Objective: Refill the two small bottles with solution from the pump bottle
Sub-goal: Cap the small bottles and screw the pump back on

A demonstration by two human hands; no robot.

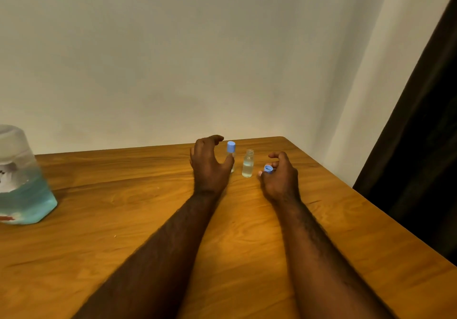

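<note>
Open bottle [248, 164] stands near table [284, 145] corner.

- Left hand [209, 164]: bare, seen from its back, with faint knuckle ridges and a broad thumb.
- Right hand [280, 176]: bare too, back toward the camera. One short, pale nail shows at its 9 o'clock edge.
- Left forearm [173, 244]: bare along all its visible length, with short dark hair that stands out along the 9 o'clock edge. It broadens toward 7 o'clock, where the frame cuts it off.
- Right forearm [321, 257]: bare, with denser dark hair running along its top from the wrist. It broadens toward 5 o'clock and meets the frame edge there.
- Both forearms narrow to bare wrists.
</note>
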